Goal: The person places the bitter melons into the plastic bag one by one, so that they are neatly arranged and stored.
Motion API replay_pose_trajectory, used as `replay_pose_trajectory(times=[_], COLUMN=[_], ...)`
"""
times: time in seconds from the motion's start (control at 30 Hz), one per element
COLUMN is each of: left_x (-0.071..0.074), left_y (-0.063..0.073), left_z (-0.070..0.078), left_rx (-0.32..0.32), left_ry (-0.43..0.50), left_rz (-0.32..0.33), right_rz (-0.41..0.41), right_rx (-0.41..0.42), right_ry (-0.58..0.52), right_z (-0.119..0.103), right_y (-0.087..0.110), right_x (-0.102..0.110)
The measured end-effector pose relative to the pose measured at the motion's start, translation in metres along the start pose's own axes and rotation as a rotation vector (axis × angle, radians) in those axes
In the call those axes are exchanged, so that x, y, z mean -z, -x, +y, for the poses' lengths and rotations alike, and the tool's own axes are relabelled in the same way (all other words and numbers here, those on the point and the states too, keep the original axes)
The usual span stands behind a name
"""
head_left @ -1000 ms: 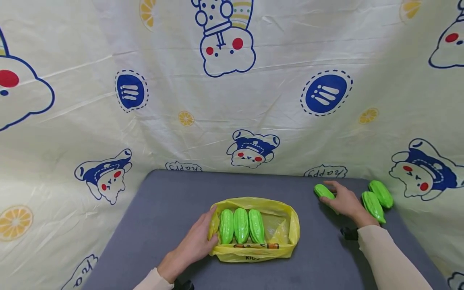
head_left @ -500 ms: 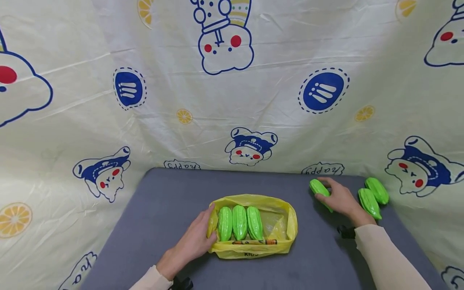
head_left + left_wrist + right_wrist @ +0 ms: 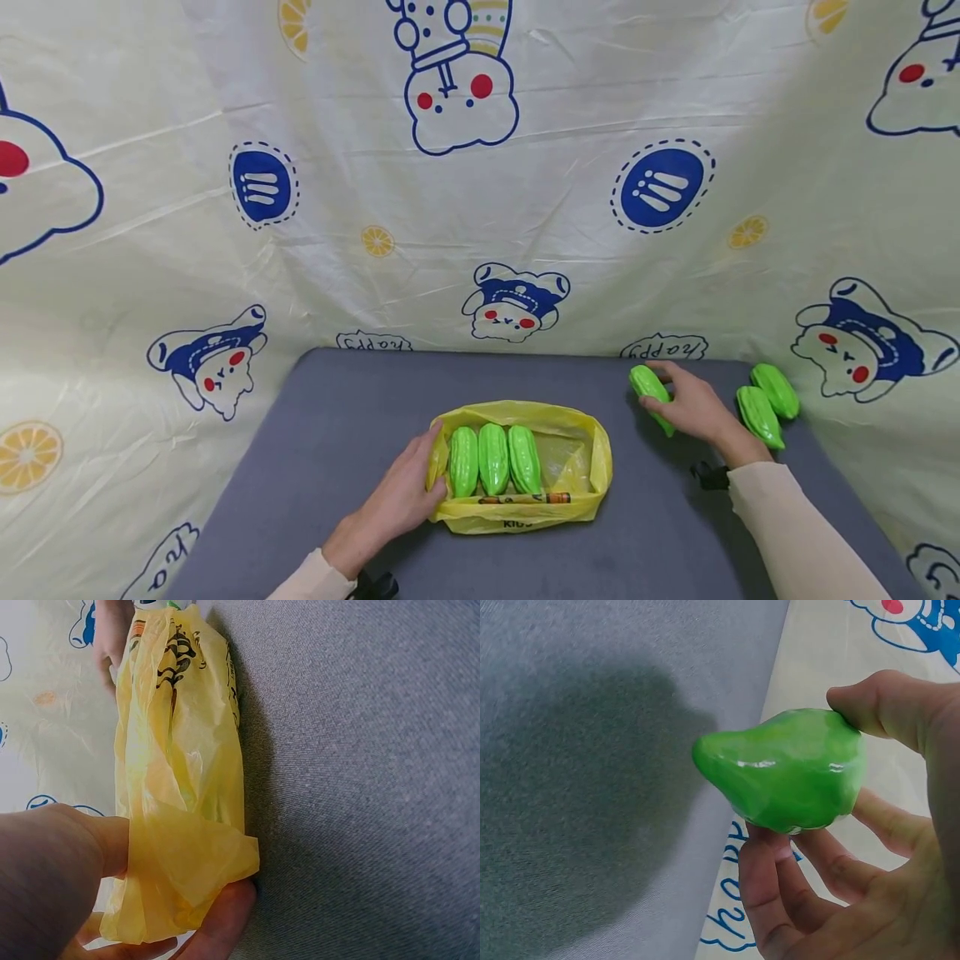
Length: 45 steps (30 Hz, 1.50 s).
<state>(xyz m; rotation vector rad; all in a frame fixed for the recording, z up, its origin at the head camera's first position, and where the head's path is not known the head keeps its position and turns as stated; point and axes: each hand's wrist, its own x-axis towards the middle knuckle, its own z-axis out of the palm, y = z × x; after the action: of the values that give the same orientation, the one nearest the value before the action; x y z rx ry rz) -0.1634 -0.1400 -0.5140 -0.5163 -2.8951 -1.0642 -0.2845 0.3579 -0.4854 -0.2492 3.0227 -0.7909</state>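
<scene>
My left hand (image 3: 405,487) grips the left end of a yellow plastic bag (image 3: 517,527), its thumb on one side and fingers on the other in the left wrist view. The bag's mouth is spread wide. Three glossy green bitter melons (image 3: 493,460) lie side by side in its left part. Over the far right of the table, my right hand (image 3: 697,408) holds another bitter melon (image 3: 802,769) between thumb and fingers. In the right wrist view its pointed end faces away from the palm, and a broad shadow falls on the table beside it.
Two more bitter melons (image 3: 761,417) lie together at the table's right edge, beyond the right wrist. The grey table (image 3: 360,408) ends at a pale printed sheet (image 3: 375,300) hanging behind it.
My right hand has moved a little left with the bitter melon, away from the other two. The left hand keeps its grip on the bag. The head view has shifted slightly.
</scene>
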Motion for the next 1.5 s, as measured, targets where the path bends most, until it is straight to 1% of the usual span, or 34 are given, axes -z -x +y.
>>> replay_pose_trajectory(times=[0.17, 0.37, 0.63, 0.8, 1.13, 1.5], left_x=[0.000, 0.001, 0.000, 0.000, 0.001, 0.001], left_y=[0.001, 0.001, 0.002, 0.002, 0.000, 0.000], left_z=[0.000, 0.000, -0.001, -0.002, -0.002, -0.003], left_rx=[0.007, -0.003, -0.001, -0.004, -0.006, 0.002], left_ry=[0.008, 0.008, 0.014, 0.014, 0.017, 0.016], left_rz=[-0.008, -0.004, -0.006, -0.004, -0.007, -0.013], right_rz=[-0.006, -0.015, -0.025, -0.028, -0.017, -0.030], right_rx=[0.020, 0.031, 0.030, 0.035, 0.084, 0.096], right_ry=[0.007, 0.003, -0.027, -0.027, -0.036, -0.039], right_z=[-0.007, -0.014, -0.025, -0.028, -0.038, -0.042], right_y=[-0.001, -0.001, 0.001, 0.001, 0.002, 0.003], right_x=[0.000, 0.000, -0.002, -0.003, -0.004, -0.007])
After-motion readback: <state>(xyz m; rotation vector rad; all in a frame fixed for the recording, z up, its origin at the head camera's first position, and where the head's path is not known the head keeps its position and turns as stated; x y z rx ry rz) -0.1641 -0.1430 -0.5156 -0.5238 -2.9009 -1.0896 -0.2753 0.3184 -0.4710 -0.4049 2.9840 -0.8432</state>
